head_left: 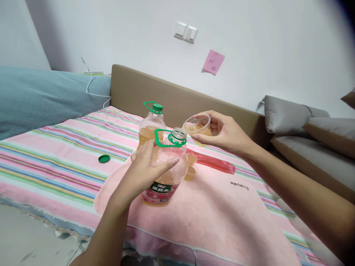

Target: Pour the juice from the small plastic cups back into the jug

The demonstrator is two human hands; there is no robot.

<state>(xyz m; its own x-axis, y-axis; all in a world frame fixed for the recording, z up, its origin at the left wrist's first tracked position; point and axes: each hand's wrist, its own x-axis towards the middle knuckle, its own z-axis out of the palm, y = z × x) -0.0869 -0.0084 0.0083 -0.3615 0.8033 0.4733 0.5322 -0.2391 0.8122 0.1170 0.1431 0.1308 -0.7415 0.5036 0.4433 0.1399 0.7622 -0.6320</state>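
My left hand [148, 166] is wrapped round the upper body of a large clear juice bottle [162, 192], which stands on a pink mat with its mouth uncapped and a green ring handle [159, 138] at the neck. In my right hand [222, 131] a clear plastic cup [198, 127] with pale yellow liquid is held close beside the bottle's mouth. Behind stands a second bottle [151, 127] with its green cap on. Partly hidden by the front bottle, another cup [190, 171] of yellow liquid rests on the mat. A loose green cap [104, 159] lies at the left.
Under the bottles is a pink mat [222, 207] on a striped bedspread [63, 155]. A long red plastic sleeve [215, 162] lies behind the cup. Grey cushions [294, 114] are piled at the right, and a brown headboard [166, 88] runs along the wall.
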